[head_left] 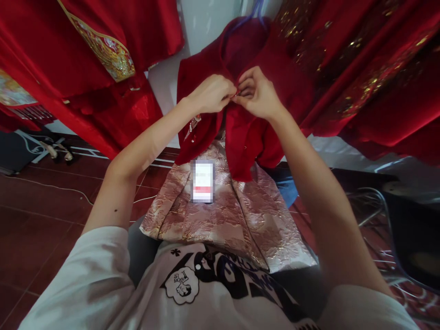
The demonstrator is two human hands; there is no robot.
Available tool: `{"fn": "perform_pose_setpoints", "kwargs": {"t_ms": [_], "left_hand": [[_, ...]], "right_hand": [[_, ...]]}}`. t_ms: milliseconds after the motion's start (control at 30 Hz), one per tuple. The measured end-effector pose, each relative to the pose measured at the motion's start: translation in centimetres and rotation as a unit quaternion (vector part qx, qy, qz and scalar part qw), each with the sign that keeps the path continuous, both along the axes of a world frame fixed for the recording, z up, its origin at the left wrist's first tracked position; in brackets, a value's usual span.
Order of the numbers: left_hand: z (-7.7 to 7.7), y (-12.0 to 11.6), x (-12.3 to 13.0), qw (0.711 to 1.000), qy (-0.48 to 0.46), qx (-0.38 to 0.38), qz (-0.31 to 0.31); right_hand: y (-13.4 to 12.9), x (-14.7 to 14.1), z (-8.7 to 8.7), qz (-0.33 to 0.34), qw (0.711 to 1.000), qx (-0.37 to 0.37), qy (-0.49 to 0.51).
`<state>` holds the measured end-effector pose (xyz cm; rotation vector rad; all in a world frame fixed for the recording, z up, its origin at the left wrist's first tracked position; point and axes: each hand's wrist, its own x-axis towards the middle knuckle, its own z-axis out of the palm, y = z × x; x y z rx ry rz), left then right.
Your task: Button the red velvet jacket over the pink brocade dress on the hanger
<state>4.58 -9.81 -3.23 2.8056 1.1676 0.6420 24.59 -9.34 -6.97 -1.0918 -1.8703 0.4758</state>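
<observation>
A red jacket hangs in front of me from a blue hanger. My left hand pinches the jacket's front edge just below the neckline. Facing it, my right hand has its thumb and finger closed on the opposite front edge, so the fingertips of both hands meet. Any fastener between them is too small and hidden to make out. Below, the jacket's front hangs apart, with a beaded brooch on the left side. A pink-gold brocade garment spreads over my lap beneath the jacket.
A lit phone with a blurred screen lies on the brocade. Red embroidered garments hang at left, and sequined red ones at right. A dark chair stands at right. Shoes and a white cable are at left.
</observation>
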Motion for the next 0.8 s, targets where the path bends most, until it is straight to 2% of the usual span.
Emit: {"fn": "perform_pose_setpoints", "kwargs": {"t_ms": [133, 233, 300, 367, 500, 600, 700, 800], "left_hand": [[-0.7, -0.3, 0.6, 0.999, -0.022, -0.008, 0.023], [-2.3, -0.5, 1.2, 0.994, -0.091, -0.027, 0.053], [-4.0, -0.6, 1.2, 0.989, -0.133, -0.036, 0.051], [-6.3, -0.5, 0.4, 0.986, -0.158, -0.052, 0.035], [-11.0, -0.3, -3.2, 0.981, -0.15, -0.118, -0.029], [-13.7, -0.1, -5.9, 0.974, -0.176, -0.138, -0.045], [-15.4, 0.9, -7.4, 0.957, -0.279, -0.081, 0.024], [-16.3, 3.0, -7.6, 0.915, -0.388, 0.0, 0.111]], "right_hand": [[-0.1, -0.8, 0.2, -0.023, 0.999, 0.023, -0.025], [-0.6, -2.1, -0.3, -0.06, 0.997, 0.049, -0.01], [-1.3, -2.2, -1.3, -0.061, 0.997, 0.056, -0.004], [-2.2, -1.2, -3.0, -0.05, 0.997, 0.05, -0.008], [-4.0, 3.6, -7.2, -0.066, 0.997, 0.043, 0.017], [-5.0, 6.7, -8.7, -0.094, 0.991, 0.065, 0.066], [-6.0, 7.3, -7.6, -0.08, 0.986, 0.104, 0.105], [-7.5, 5.8, -4.8, -0.03, 0.984, 0.139, 0.107]]}}
